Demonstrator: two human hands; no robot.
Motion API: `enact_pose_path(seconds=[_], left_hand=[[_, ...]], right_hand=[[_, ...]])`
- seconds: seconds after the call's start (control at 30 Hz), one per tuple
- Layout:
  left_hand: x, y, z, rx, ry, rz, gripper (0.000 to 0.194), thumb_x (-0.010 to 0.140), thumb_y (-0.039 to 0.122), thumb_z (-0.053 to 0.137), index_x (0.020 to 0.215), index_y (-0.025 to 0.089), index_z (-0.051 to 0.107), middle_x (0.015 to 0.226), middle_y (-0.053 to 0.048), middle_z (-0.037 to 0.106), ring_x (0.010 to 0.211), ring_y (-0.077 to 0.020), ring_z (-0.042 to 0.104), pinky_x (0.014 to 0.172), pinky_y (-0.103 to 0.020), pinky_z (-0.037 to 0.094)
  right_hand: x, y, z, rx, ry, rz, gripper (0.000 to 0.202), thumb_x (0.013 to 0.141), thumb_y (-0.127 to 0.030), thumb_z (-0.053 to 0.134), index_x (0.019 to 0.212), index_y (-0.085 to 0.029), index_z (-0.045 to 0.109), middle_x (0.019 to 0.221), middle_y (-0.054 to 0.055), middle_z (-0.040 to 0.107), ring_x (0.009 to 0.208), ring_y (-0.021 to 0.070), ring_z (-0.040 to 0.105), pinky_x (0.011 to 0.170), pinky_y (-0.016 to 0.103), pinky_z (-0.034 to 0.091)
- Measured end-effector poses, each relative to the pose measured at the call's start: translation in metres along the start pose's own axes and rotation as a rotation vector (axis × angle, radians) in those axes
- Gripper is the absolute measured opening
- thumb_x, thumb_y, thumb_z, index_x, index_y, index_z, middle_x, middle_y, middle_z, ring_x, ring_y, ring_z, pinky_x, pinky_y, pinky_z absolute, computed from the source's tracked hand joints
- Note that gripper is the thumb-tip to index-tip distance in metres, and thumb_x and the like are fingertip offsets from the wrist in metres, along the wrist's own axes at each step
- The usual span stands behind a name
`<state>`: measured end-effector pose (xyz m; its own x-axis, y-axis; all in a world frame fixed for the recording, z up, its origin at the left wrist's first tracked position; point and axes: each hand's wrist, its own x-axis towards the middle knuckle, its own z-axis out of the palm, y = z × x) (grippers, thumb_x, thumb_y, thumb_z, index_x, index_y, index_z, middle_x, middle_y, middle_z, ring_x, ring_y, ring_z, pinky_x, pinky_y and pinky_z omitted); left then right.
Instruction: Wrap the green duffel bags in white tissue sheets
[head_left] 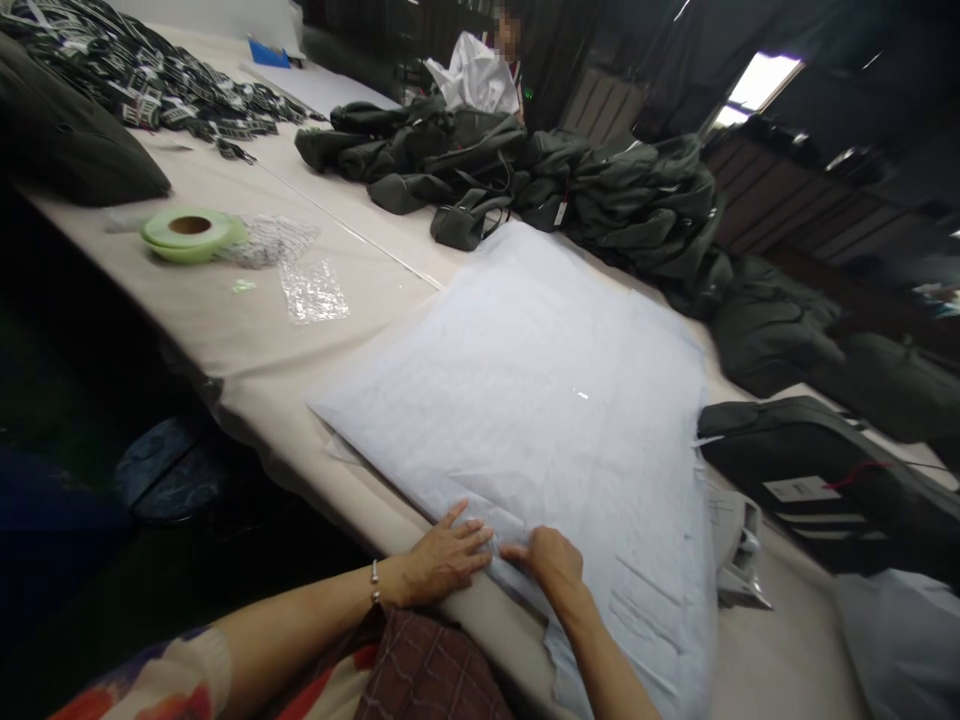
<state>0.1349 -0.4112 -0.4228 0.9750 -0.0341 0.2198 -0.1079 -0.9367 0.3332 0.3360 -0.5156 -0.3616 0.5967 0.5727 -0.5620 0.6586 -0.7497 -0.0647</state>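
Beige cloth-covered worktop (255, 330) runs diagonally across a dim workroom. Far side: long heap of dark green fabric bags (645, 190), bordering the work area. Far left: pile of dark woven straps with pale lettering (150, 75).

Main item: broad stack of thin, translucent white sheets (525, 380), lying flat on the worktop directly before the wearer, its near side along the front edge. Placement probably keeps that side within easy reach of both hands; the flat lay likely keeps the layers aligned. Lower right part shows creases.

Left hand (450, 560): palm down, fingers spread, resting at the near edge of the stack. Presumably it steadies the material; no grip seen. Right hand (553, 560): just beside the left, fingers bent under, thumb pointing toward the left hand, touching the same edge. Whether it pinches a layer or merely presses cannot be told; the fingertips are hidden.

Surroundings: pale green roll of tape or labels with a brown core (184, 248) and crinkled clear plastic piece (315, 292) sit left, apart from the stack, perhaps to leave it room. Grey metal-edged implement (742, 560), identity unclear, lies against the right side, near a dark bag with white tag and pale stripes (795, 450).
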Motion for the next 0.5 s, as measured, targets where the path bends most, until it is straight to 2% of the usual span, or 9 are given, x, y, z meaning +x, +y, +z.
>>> enact_pose_path(seconds=[0.07,0.13,0.17,0.23,0.27,0.33,0.4,0.5], left_hand=[[0.001,-0.005,-0.005,-0.030,-0.030,0.015,0.036,0.091,0.039,0.060,0.123,0.023,0.055,0.136,-0.010,0.055,0.125,-0.0257,0.046,0.115,-0.055,0.018],[0.003,-0.009,-0.010,-0.062,-0.071,0.040,0.035,0.091,0.038,0.059,0.124,0.024,0.055,0.137,-0.009,0.054,0.125,-0.0255,0.047,0.114,-0.056,0.020],[0.003,-0.012,-0.013,-0.075,-0.090,0.058,0.037,0.091,0.038,0.059,0.125,0.025,0.054,0.137,-0.009,0.054,0.124,-0.0258,0.047,0.114,-0.056,0.021],[0.005,-0.017,-0.016,-0.091,-0.121,0.090,0.041,0.089,0.038,0.060,0.128,0.026,0.053,0.138,-0.009,0.053,0.123,-0.0264,0.048,0.113,-0.057,0.023],[0.006,-0.019,-0.015,-0.094,-0.129,0.100,0.043,0.088,0.038,0.061,0.128,0.026,0.053,0.137,-0.009,0.054,0.122,-0.0266,0.050,0.112,-0.058,0.024],[0.006,-0.025,-0.010,-0.083,-0.132,0.116,0.043,0.084,0.043,0.064,0.123,0.028,0.057,0.134,-0.008,0.056,0.118,-0.0269,0.053,0.111,-0.058,0.028],[0.007,-0.033,0.003,-0.052,-0.119,0.140,0.032,0.084,0.046,0.065,0.111,0.029,0.063,0.126,-0.006,0.061,0.113,-0.0256,0.056,0.109,-0.056,0.032],[0.010,-0.044,0.023,0.012,-0.094,0.220,0.015,0.091,0.043,0.059,0.096,0.031,0.067,0.111,-0.001,0.067,0.104,-0.0201,0.061,0.103,-0.046,0.042]], right_hand=[[-0.006,0.003,-0.009,-0.002,0.066,0.005,0.042,0.070,-0.054,0.072,0.085,-0.014,0.072,0.087,0.019,0.073,0.086,0.0362,0.070,0.073,0.044,0.051],[-0.009,0.000,-0.017,0.019,0.181,-0.018,0.049,0.085,-0.057,0.055,0.106,-0.015,0.068,0.103,0.018,0.072,0.100,0.0312,0.067,0.084,0.043,0.051],[-0.010,-0.004,-0.019,0.029,0.247,-0.033,0.053,0.091,-0.057,0.044,0.119,-0.015,0.062,0.118,0.018,0.067,0.114,0.0285,0.061,0.093,0.042,0.048],[-0.007,-0.016,-0.015,0.042,0.413,-0.102,0.059,0.098,-0.053,0.029,0.138,-0.014,0.046,0.145,0.016,0.047,0.139,0.0236,0.037,0.111,0.042,0.033],[-0.004,-0.023,-0.008,0.044,0.508,-0.156,0.060,0.098,-0.051,0.027,0.143,-0.013,0.039,0.152,0.015,0.037,0.144,0.0231,0.026,0.116,0.044,0.025],[0.009,-0.034,0.015,0.039,0.715,-0.295,0.062,0.099,-0.050,0.029,0.148,-0.013,0.030,0.156,0.014,0.029,0.147,0.0258,0.018,0.118,0.051,0.018],[0.026,-0.040,0.045,0.022,0.871,-0.400,0.061,0.099,-0.047,0.035,0.151,-0.018,0.023,0.155,0.013,0.032,0.145,0.0274,0.024,0.116,0.054,0.020],[0.050,-0.039,0.085,0.045,0.988,-0.385,0.061,0.097,-0.043,0.041,0.152,-0.029,0.019,0.151,0.008,0.041,0.138,0.0275,0.038,0.114,0.054,0.025]])
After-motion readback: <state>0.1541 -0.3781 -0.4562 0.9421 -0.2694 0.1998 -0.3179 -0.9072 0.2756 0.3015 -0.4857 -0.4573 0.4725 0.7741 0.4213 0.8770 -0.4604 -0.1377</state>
